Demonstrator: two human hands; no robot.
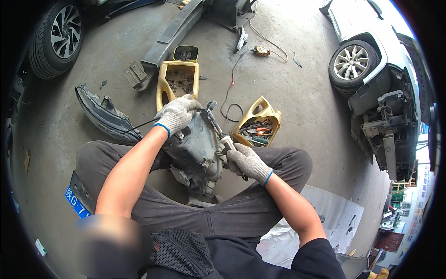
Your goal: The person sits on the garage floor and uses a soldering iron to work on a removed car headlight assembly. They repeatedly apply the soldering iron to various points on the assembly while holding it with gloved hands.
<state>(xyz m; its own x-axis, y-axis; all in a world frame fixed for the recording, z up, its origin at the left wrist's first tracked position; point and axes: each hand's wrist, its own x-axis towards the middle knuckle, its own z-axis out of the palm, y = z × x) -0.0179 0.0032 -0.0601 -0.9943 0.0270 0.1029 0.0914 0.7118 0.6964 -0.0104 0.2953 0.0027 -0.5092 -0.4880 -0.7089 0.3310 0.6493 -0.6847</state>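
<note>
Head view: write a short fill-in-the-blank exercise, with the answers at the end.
1. The left hand and right hand wear gloves edged at the wrist in ____.
2. The pale-handled tool is in the ____ hand.
3. The car at the picture's right edge is coloured ____.
Missing words: blue; right; white.

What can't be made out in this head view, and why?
All in the head view:
Thin black rod: its middle, covered by the left hand.
Pale tool: its handle, mostly hidden by the right hand.
Small pieces in the yellow jug beyond the left hand: too small to identify.
White car: cut off by the fisheye rim.
</note>
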